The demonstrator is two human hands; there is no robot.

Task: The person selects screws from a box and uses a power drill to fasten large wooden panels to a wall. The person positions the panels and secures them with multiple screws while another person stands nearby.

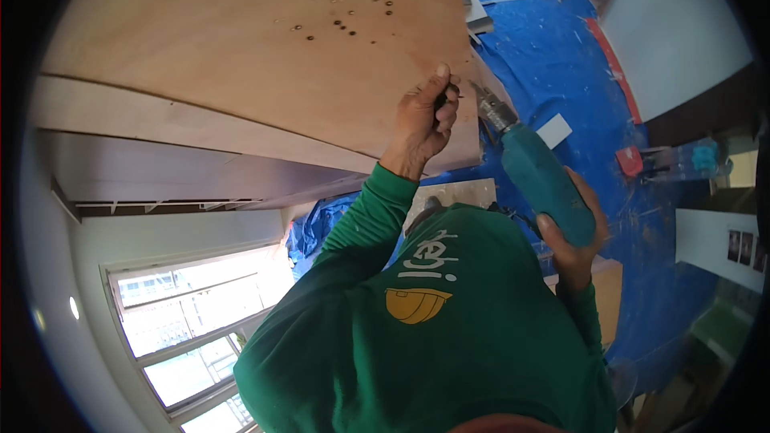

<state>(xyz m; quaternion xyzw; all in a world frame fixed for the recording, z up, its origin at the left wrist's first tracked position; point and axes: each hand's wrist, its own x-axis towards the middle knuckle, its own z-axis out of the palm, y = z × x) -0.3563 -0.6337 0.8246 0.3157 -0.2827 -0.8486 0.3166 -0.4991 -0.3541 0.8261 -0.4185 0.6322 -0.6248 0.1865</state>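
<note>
In my right hand [576, 228] is a teal power drill [541, 172], gripped around the rear of its body. Its silver chuck and thin bit point up and left toward my left hand [425, 116]. The fingers of that hand are closed in a pinch over the edge of a wooden board [241, 48]. A small dark tip shows between them, too small to name. The drill's bit is close to these fingertips but apart from them. Several small dark round spots [343, 26] mark the board farther off.
Blue sheeting [521, 40] covers the floor on the right, with a white rectangular piece [553, 130] lying on it. A clear container with a red end [630, 162] is farther right. At the lower left, a bright window [192, 305] is set in the wall.
</note>
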